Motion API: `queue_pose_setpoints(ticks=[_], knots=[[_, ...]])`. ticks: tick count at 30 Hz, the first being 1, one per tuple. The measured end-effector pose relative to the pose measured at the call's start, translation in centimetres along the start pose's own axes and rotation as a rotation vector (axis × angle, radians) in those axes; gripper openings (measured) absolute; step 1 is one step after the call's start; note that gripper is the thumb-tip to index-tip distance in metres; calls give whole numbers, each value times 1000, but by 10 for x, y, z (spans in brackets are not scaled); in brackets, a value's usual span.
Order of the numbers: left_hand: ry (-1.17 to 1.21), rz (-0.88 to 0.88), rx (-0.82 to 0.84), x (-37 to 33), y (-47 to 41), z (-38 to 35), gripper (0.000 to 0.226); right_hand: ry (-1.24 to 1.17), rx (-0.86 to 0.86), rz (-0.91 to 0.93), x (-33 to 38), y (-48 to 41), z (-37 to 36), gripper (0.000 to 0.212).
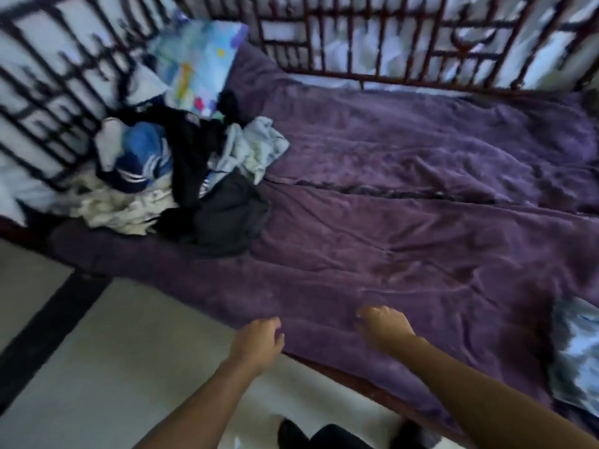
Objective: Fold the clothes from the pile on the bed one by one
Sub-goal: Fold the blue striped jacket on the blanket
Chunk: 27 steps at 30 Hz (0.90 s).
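The pile of clothes (168, 176) lies well beyond both hands and off to their left, against the bed railing (48, 92), with a dark grey garment (227, 218) on its nearest side. The left hand (259, 338) hangs at the near edge of the purple blanket (421, 228), fingers loosely curled and empty. Just right of it, the right hand (384, 327) bends its fingers down onto the blanket; whether it pinches the fabric I cannot tell. The step is probably fetching one piece: take the grey garment alone, lift it clear of the tangle, then spread it on the flat blanket beyond the right hand.
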<state>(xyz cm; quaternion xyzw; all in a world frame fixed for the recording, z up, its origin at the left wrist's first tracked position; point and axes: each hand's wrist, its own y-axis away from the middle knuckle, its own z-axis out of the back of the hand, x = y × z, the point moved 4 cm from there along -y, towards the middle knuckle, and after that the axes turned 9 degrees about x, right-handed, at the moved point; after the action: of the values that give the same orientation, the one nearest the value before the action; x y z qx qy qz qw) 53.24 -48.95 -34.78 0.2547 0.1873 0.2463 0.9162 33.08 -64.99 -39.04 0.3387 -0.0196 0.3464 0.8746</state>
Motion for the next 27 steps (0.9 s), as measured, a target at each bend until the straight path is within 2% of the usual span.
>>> queue_pose_setpoints(ticks=[6,12,17,27], knots=[[45,125,-102,142,51,58,19,82,59,124,144,-50,23,35],[90,145,-157,218,56,93,14,118,58,205,240,-98,49,36],[70,136,-178,272,23,139,14,103,44,231,297,-156,71,31],[149,195,-216,404,-99,249,26,87,25,238,414,-316,144,32]])
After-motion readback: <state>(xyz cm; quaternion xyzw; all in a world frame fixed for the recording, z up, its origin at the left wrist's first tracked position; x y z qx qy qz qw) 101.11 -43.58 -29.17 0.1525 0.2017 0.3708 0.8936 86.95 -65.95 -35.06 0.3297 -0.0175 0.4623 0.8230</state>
